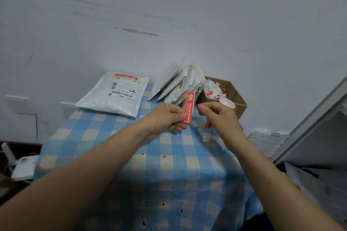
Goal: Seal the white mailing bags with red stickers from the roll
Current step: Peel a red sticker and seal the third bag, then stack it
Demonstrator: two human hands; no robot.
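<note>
My left hand (169,116) pinches the lower end of a long red sticker (189,107) with white print, held upright above the checked tablecloth. My right hand (217,116) is just right of it with curled fingers; what it grips is hidden, perhaps a thin backing strip. A white mailing bag (114,95) with a red sticker across its top flap and barcode labels lies at the back left. Several more white bags (178,82) lean against the wall behind the sticker. The sticker roll (228,103) sits in the cardboard box.
A brown cardboard box (241,105) at the back right holds crumpled white backing scraps. Loose white backing strips (206,137) lie on the blue-and-white checked tablecloth (150,165). A grey panel edge (309,124) rises on the right, with another bag (266,140) beside it.
</note>
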